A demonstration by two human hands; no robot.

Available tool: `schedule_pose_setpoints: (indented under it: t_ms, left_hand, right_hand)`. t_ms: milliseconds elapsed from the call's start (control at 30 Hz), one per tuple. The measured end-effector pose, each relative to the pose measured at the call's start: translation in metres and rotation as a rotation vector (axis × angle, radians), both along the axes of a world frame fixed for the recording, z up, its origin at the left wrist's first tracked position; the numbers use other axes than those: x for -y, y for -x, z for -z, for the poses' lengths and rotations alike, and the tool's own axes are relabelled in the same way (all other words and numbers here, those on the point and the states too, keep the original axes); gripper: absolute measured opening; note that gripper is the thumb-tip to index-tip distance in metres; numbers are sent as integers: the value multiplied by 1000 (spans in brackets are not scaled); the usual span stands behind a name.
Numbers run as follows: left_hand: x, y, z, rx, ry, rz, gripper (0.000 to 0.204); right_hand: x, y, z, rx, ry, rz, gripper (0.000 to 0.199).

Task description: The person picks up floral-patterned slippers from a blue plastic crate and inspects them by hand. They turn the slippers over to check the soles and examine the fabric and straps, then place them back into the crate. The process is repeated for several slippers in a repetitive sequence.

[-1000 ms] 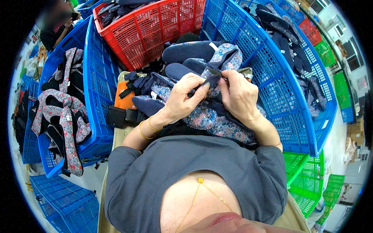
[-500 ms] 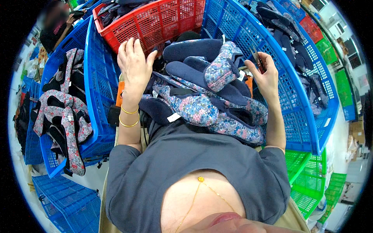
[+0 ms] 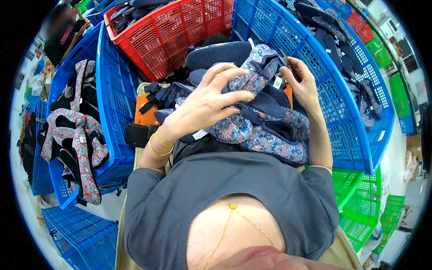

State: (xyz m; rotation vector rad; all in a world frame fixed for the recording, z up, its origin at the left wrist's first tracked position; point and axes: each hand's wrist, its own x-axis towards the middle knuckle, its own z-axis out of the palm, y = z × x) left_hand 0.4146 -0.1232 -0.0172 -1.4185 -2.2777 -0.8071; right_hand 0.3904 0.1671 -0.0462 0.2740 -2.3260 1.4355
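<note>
A pile of floral slippers (image 3: 274, 146) with navy soles and lining lies in front of my body. My left hand (image 3: 211, 101) reaches over the middle of it, fingers spread and curved around nothing I can see gripped. Its fingertips are nearest to an upper floral slipper (image 3: 256, 60); whether they touch it I cannot tell. At the pile's right side, my right hand (image 3: 305, 85) is closed on small thread snips (image 3: 285, 61), their pointed metal blades sticking up past the fingers. White tags (image 3: 277, 82) hang from some slippers.
A red crate (image 3: 175, 33) stands beyond the pile. Tall blue crates flank me, one on the left (image 3: 114, 94) and one on the right (image 3: 335, 108). Grey-red floral slippers (image 3: 74, 130) fill a crate farther left. Green crates (image 3: 360, 211) stand at lower right; a person (image 3: 63, 38) is at far left.
My left hand has swung right and toward me, from the pile's left edge to over its middle. My right hand stays at the right side with the snips.
</note>
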Motion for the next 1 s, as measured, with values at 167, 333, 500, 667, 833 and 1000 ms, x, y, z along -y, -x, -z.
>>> schedule_pose_setpoints:
  t_ms: [167, 333, 500, 667, 833, 1000]
  left_hand:
    - [-12, 3, 22, -198, -72, -14, 28]
    - [-10, 6, 26, -191, -206, 56, 19]
    - [-5, 6, 28, -140, -224, 71, 18]
    - [-6, 5, 30, -130, -258, 66, 17]
    - [-9, 3, 35, -149, -292, 62, 15]
    - [-15, 2, 26, -101, -274, -90, 41]
  right_hand:
    - [14, -36, -14, -101, -153, -154, 34]
    - [23, -43, -11, -487, -645, -307, 34]
    - [31, -43, -11, -595, -758, -319, 35]
    - [35, -47, -17, -584, -816, -356, 32]
    - [41, -47, -15, -589, -820, -390, 28]
    - [26, -43, -17, -361, -421, -258, 29]
